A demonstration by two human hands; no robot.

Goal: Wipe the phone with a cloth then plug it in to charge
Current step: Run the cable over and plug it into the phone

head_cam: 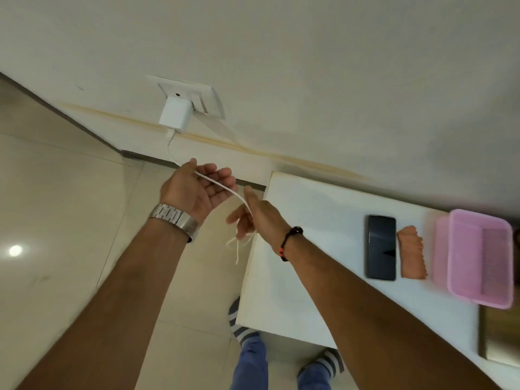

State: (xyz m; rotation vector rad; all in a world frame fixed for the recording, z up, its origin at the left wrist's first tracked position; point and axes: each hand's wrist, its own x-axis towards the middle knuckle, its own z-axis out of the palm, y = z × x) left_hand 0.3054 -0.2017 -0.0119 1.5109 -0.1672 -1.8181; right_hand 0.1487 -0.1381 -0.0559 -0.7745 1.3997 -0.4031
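A dark phone (pixel 381 248) lies flat on the white table (pixel 315 249), with a folded orange cloth (pixel 412 253) just to its right. A white charger (pixel 175 114) sits in the wall socket (pixel 208 104) at upper left. Its white cable (pixel 219 184) runs down across my left hand (pixel 201 188), whose fingers are loosely curved under it. My right hand (pixel 253 215), left of the table's edge, grips the cable's lower part, and loose loops hang below it.
A pink plastic basket (pixel 478 258) stands right of the cloth. A brown flat object (pixel 499 337) lies at the table's right front. Beige floor tiles spread to the left. My feet in striped socks (pixel 239 325) are below the table edge.
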